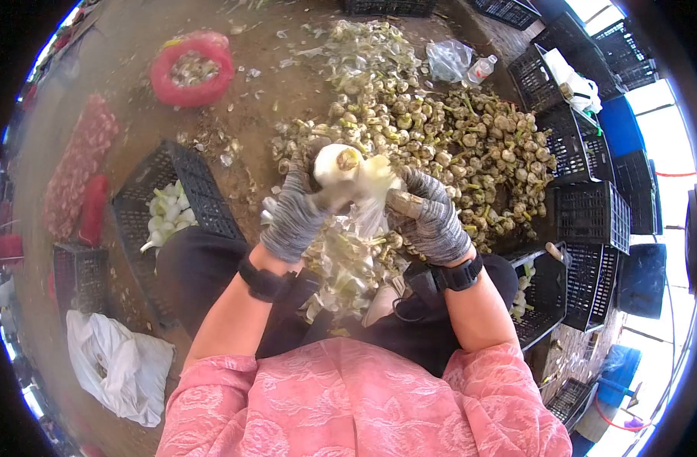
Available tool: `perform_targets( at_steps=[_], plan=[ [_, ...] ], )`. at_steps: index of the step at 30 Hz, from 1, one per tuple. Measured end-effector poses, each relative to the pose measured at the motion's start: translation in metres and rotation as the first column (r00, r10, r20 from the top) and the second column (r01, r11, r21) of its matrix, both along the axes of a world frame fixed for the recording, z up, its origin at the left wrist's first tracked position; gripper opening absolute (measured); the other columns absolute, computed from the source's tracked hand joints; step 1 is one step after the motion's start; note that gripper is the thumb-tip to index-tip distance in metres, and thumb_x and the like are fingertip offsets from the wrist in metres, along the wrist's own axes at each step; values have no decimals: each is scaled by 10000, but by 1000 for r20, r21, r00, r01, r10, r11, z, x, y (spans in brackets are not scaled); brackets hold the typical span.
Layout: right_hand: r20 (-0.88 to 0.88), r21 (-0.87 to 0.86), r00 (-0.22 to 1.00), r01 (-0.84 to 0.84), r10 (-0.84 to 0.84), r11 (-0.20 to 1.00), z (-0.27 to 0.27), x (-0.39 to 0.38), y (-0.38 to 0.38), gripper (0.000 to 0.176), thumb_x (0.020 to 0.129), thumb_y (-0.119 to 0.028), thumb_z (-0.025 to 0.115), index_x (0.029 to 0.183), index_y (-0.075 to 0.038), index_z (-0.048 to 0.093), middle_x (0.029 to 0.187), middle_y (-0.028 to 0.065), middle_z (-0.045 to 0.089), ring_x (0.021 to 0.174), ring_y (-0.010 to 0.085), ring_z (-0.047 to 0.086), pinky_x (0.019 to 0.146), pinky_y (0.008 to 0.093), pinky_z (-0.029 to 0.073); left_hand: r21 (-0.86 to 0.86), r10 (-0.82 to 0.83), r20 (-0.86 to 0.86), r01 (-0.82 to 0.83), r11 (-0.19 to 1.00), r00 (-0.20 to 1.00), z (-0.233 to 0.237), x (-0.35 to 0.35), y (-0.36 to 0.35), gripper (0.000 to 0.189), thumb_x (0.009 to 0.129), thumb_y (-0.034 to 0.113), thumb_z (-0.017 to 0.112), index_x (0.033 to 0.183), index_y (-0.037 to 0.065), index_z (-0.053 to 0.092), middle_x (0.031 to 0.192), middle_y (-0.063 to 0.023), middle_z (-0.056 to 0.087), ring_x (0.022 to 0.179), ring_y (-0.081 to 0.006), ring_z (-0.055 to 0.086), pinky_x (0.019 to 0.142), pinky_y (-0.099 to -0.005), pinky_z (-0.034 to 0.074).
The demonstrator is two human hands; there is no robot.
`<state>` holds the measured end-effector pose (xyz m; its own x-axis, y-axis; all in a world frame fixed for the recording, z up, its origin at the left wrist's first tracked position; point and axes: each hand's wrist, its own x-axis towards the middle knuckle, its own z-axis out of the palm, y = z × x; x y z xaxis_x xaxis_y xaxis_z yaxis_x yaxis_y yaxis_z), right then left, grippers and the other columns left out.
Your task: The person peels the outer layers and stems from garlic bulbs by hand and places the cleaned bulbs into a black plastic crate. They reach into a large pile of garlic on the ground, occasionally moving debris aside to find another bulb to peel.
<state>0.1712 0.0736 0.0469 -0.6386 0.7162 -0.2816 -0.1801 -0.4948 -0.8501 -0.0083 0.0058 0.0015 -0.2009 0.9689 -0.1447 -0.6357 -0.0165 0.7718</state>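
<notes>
My left hand [296, 209], in a grey knit glove, is closed around the left side of a white garlic bulb [338, 164]. Pale, loose skin [371, 206] trails from the bulb's right side. My right hand [432, 213], also gloved, pinches that skin between thumb and fingers. Just beyond both hands spreads a large heap of unpeeled garlic bulbs [470, 145]. Peeled skins [341, 278] lie below the hands, between my legs. White peeled garlic [168, 213] sits in a black crate [200, 190] at my left.
A red mesh sack [165, 87] stands open at the upper left; a full mesh sack [81, 164] lies farther left. A white bag [123, 365] is at the lower left. Black crates [592, 213] are stacked on the right. A plastic bottle [482, 69] lies beyond the heap.
</notes>
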Motion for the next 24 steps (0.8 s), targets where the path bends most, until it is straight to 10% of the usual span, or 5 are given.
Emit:
perform_targets(
  at_steps=[3,8,13,16,24],
  plan=[
    [221,684,973,-205,69,700,-8,9,4,302,736,-74,584,1027,-2,551,891,41,595,697,93,553,617,194,449,42,66,-466,-52,998,882,3,4,-2,457,743,105,638,1148,31,438,1015,-65,555,898,-144,552,762,-288,483],
    [-418,-235,908,-107,-1,966,-9,19,23,360,697,-18,553,1052,5,499,979,66,572,880,141,557,737,259,478,253,154,-852,136,958,500,-21,-13,-16,301,658,34,680,934,133,613,978,-79,579,921,-246,558,782,-351,450],
    [-134,67,991,9,0,998,-39,32,26,378,728,-120,558,1087,-24,491,1015,77,554,939,170,536,741,281,473,179,13,-840,255,950,542,-62,-21,-13,299,817,64,527,1105,11,470,964,-30,540,910,-109,506,820,-225,416],
    [-509,-427,861,-241,-11,872,-7,16,19,405,742,-105,603,1117,-19,479,1013,57,549,920,135,523,738,274,465,246,7,-757,274,930,654,-28,-14,-15,319,821,92,531,1119,8,459,993,-37,549,909,-116,521,810,-238,429],
    [132,410,990,-8,-50,912,-4,-10,-9,685,668,-225,738,1196,8,370,1039,88,519,894,135,509,785,264,440,12,-70,-236,75,997,969,-7,8,-4,459,807,271,583,1164,27,431,1041,-78,552,943,-144,526,813,-260,438]
  ],
)
